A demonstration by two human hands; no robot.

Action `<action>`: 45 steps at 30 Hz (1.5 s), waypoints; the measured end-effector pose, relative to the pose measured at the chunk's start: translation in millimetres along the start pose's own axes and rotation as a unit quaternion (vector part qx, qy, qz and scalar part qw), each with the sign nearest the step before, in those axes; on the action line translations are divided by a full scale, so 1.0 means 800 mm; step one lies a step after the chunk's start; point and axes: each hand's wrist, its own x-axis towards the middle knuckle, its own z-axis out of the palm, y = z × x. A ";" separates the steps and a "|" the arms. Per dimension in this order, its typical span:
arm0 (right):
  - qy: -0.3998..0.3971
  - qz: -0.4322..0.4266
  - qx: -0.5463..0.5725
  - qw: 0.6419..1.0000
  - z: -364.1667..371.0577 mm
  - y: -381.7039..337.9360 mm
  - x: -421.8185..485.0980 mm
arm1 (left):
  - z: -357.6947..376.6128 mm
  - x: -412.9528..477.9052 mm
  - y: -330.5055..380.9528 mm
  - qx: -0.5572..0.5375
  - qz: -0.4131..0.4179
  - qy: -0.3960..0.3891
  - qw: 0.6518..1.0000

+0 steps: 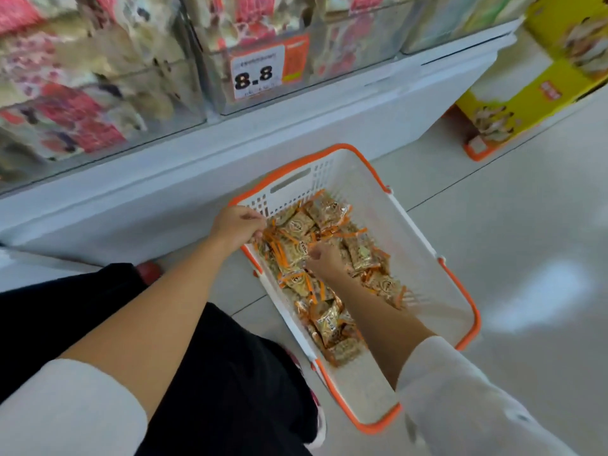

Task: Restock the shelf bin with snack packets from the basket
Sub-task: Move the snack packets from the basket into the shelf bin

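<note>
Head view down onto white basket [427,225] with orange rim, set on the floor [510,258] just beside the foot of the shelf [296,126]. Heaped along its left side and far end with gold packets [329,320] edged in orange; bare white bottom at near right. Left hand [235,225] at the far left corner, fingers curled, pinching a bunch of packets by their edges. Right hand [324,260] down in the middle of the heap, fingers curled round packets too (blurred, so count unclear). Forearms bare, white sleeves [460,390] ending near the elbows. Farther off, on the shelf, clear bins [345,44] holding pink-and-cream packs [82,103], blurred, with a tag [260,72] reading 8.8 on the middle one. Yellow boxes [526,93] at far right. Black trousers [214,373] at near left.
</note>
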 end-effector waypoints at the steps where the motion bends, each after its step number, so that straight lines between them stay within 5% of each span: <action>1: -0.005 0.005 -0.018 1.000 0.003 0.001 0.006 | -0.003 0.004 -0.003 -0.009 -0.002 0.013 1.000; 18: 0.027 -0.070 -0.306 0.949 0.072 -0.031 0.083 | 0.000 0.031 -0.007 -0.023 -0.010 0.034 0.999; 22: 0.015 -0.015 -0.244 0.969 0.052 -0.048 0.055 | 0.002 0.020 0.005 -0.038 -0.001 0.027 0.999; 25: 0.031 0.003 -0.057 0.998 0.008 -0.067 0.033 | -0.002 0.002 0.026 -0.041 0.028 0.021 0.999; 29: 0.038 -0.018 0.102 0.994 -0.067 -0.124 -0.018 | -0.022 -0.031 0.059 -0.002 0.079 0.025 0.997; 35: -0.002 -0.153 0.168 0.974 -0.142 -0.243 -0.135 | -0.059 -0.110 0.130 -0.030 0.105 -0.015 0.994; 42: -0.024 -0.244 0.207 0.947 -0.194 -0.339 -0.237 | -0.129 -0.197 0.196 -0.083 0.192 0.061 0.976; 45: 0.071 -0.306 0.165 0.935 -0.211 -0.367 -0.263 | -0.158 -0.222 0.222 -0.113 0.221 0.089 0.964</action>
